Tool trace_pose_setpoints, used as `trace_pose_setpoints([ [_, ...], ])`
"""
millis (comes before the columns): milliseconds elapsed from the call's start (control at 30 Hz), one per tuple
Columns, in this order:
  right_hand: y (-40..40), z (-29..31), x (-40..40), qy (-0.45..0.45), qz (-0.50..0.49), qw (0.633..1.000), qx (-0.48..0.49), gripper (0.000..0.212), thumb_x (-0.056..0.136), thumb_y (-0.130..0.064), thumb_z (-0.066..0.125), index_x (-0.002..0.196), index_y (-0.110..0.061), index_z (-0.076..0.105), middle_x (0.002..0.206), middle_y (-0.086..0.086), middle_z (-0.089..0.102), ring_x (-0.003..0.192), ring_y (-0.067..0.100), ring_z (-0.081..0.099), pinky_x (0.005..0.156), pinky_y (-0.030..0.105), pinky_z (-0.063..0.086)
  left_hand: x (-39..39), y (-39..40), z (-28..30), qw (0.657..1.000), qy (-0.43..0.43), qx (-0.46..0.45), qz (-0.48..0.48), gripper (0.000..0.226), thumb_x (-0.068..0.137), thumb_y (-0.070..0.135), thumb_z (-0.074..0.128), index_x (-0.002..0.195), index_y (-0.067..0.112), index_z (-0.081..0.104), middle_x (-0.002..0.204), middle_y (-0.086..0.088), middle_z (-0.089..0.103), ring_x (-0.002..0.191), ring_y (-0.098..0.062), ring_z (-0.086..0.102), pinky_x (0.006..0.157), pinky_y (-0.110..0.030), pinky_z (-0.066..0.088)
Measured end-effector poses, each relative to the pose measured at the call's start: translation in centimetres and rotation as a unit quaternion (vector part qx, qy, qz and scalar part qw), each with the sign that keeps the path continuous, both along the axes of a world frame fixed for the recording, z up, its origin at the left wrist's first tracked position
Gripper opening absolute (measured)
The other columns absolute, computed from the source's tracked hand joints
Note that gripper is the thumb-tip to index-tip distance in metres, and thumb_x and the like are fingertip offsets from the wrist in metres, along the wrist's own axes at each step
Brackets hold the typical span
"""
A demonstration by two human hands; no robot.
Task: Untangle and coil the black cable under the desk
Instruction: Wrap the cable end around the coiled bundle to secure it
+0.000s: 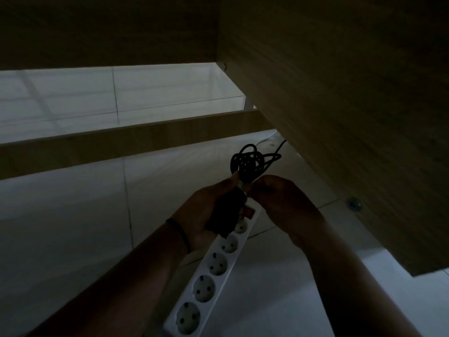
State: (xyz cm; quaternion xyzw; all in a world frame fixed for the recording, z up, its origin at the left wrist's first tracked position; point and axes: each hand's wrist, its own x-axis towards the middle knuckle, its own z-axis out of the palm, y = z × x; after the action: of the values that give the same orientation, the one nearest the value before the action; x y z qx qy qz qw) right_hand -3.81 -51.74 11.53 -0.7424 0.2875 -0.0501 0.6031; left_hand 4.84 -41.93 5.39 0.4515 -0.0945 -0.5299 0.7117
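Dim under the wooden desk, above a pale tiled floor. Black cable bunched in loose, uneven loops just beyond both hands, one strand trailing far right toward the desk panel. Left hand curled round a dark plug or adapter, thumb pinching the loops' base. Right hand clenched, fingertips pinching the same bundle. White power strip lying beneath, running near-left. Judging by the messy loops: gathering well along, neat coiling and the trailing end still to do.
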Motion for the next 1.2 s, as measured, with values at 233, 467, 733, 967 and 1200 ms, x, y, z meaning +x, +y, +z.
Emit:
trace_pose_setpoints([
  [233, -0.5, -1.1, 0.3, 0.003, -0.033, 0.999, -0.016, 0.018, 0.090, -0.016, 0.055, 0.093, 0.001, 0.060, 0.064, 0.005, 0.045, 0.052, 0.008, 0.044, 0.036, 0.003, 0.030, 0.8, 0.1, -0.5, 0.999, 0.033, -0.023, -0.027, 0.036, 0.087, 0.032, 0.045, 0.075, 0.016, 0.074, 0.053, 0.001, 0.034, 0.040, -0.008, 0.022, 0.038, -0.018, 0.020],
  [467, -0.9, -2.0, 0.4, 0.018, -0.023, 1.000, -0.010, 0.017, 0.091, -0.020, 0.054, 0.089, -0.004, 0.058, 0.077, 0.009, 0.054, 0.065, 0.014, 0.048, 0.048, 0.011, 0.039, 0.9, 0.5, -0.2, 0.999, 0.040, -0.012, -0.005, 0.029, 0.075, 0.027, 0.053, 0.079, 0.012, 0.077, 0.080, -0.007, 0.046, 0.061, -0.012, 0.040, 0.057, -0.020, 0.038],
  [733, -0.5, -2.6, 0.4, 0.001, -0.012, 1.000, 0.029, 0.016, 0.092, -0.014, 0.053, 0.078, -0.008, 0.057, 0.069, 0.000, 0.053, 0.044, -0.007, 0.052, 0.040, 0.003, 0.037, 0.5, 0.0, -0.6, 0.995, -0.077, 0.062, -0.001, 0.038, 0.078, 0.037, 0.059, 0.096, 0.007, 0.071, 0.074, -0.006, 0.071, 0.057, -0.013, 0.065, 0.056, -0.024, 0.055],
  [967, -0.7, -2.4, 0.3, 0.011, -0.016, 0.998, 0.066, 0.017, 0.089, -0.019, 0.057, 0.078, -0.007, 0.060, 0.073, 0.007, 0.055, 0.054, 0.005, 0.053, 0.039, 0.004, 0.038, 1.0, 0.3, -0.8, 0.998, -0.018, 0.051, 0.043, 0.027, 0.090, 0.021, 0.052, 0.109, 0.007, 0.065, 0.097, -0.010, 0.071, 0.084, -0.019, 0.067, 0.078, -0.025, 0.055],
  [1200, -1.1, -3.4, 0.5, 0.031, -0.033, 0.998, 0.048, 0.035, 0.085, -0.028, 0.060, 0.099, 0.004, 0.063, 0.085, 0.011, 0.054, 0.062, 0.011, 0.048, 0.044, 0.010, 0.041, 0.9, 0.1, -0.8, 0.993, -0.037, 0.084, 0.071, 0.028, 0.091, 0.020, 0.052, 0.107, 0.000, 0.064, 0.105, -0.018, 0.067, 0.091, -0.026, 0.063, 0.088, -0.034, 0.050],
])
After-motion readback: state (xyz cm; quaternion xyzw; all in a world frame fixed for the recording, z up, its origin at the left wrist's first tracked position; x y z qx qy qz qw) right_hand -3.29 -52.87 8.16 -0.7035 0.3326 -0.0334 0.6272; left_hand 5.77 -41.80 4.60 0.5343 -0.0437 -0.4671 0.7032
